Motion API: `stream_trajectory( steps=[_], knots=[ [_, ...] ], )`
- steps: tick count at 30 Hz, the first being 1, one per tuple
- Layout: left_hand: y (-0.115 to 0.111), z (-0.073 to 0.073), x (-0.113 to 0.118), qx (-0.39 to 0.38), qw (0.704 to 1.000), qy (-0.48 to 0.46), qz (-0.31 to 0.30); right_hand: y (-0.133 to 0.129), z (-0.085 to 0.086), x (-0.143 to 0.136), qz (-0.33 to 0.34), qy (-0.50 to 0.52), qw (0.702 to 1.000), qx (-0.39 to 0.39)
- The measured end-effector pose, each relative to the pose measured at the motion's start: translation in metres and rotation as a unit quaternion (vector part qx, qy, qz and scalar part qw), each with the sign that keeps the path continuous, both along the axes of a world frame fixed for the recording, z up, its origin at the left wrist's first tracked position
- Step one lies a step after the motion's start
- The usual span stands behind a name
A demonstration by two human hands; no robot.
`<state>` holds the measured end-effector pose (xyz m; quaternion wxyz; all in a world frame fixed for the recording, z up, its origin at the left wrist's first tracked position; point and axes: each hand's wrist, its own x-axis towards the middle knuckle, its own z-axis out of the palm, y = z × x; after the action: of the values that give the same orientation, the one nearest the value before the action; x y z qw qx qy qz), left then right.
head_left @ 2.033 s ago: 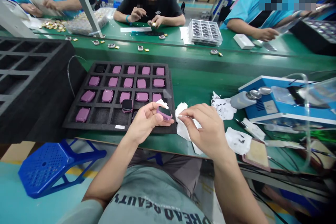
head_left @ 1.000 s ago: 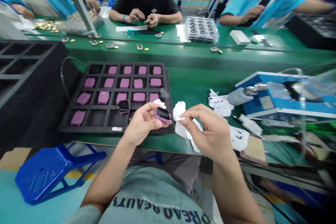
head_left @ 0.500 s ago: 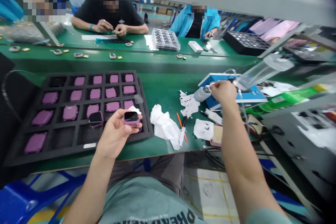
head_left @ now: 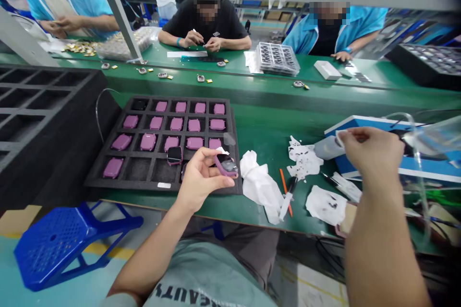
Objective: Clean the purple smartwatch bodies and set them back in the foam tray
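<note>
Held up just over the near right corner of a foam tray (head_left: 126, 183), tilted and dark screen upward: a watch in a purple case (head_left: 226, 165). Gripped at its edges between thumb and fingers of the left hand (head_left: 198, 182), closed around it, with most of the screen uncovered. In the tray beneath, purple watch cases (head_left: 176, 124) set singly in the compartments, and near the left hand a dark-screened watch (head_left: 175, 155) lying over a divider. Just right of the tray, on the green counter (head_left: 266, 124), crumpled white tissue (head_left: 260, 180), an orange stick (head_left: 283, 181) and a syringe-like tool (head_left: 287, 204) partly crossing. Farther right, black-spotted paper (head_left: 304, 159) beside a grey bottle (head_left: 327, 147). At the top of that bottle, fingers of the right hand (head_left: 374, 153) drawn together on a white scrap (head_left: 339, 138), too small to identify. Behind the right hand, a blue-and-white box (head_left: 430, 170). Across the counter, a person in black (head_left: 226, 21) between two people in blue jackets. Below at left, a blue stool (head_left: 54, 237) on the floor.
</note>
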<state>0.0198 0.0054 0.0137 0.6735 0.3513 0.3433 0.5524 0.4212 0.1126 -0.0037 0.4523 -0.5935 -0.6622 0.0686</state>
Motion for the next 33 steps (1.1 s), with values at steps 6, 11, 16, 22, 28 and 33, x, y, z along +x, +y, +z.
stream_trajectory(
  steps=[6, 11, 16, 22, 28, 33],
  knots=[
    [-0.002, 0.005, 0.005, -0.011, 0.997, 0.071, 0.020, -0.084, 0.034, -0.155, 0.134, 0.070, 0.988, 0.026],
    [-0.002, 0.005, 0.007, -0.004, 0.997, 0.069, -0.030, -0.106, 0.059, -0.210, 0.325, 0.022, 0.946, -0.007],
    [0.000, 0.000, 0.005, 0.000, 0.995, 0.081, -0.052, -0.090, 0.065, -0.208, 0.334, -0.031, 0.942, -0.030],
    [0.000, 0.001, 0.002, 0.006, 0.996, 0.053, -0.071, -0.087, 0.073, -0.204, 0.357, -0.050, 0.932, -0.031],
    [0.000, -0.003, 0.001, 0.022, 0.994, 0.060, -0.086, -0.084, 0.081, -0.201, 0.415, -0.071, 0.905, -0.059],
    [0.000, -0.003, 0.001, 0.028, 0.993, 0.071, -0.095, -0.083, 0.083, -0.201, 0.443, -0.077, 0.891, -0.071]
  ],
)
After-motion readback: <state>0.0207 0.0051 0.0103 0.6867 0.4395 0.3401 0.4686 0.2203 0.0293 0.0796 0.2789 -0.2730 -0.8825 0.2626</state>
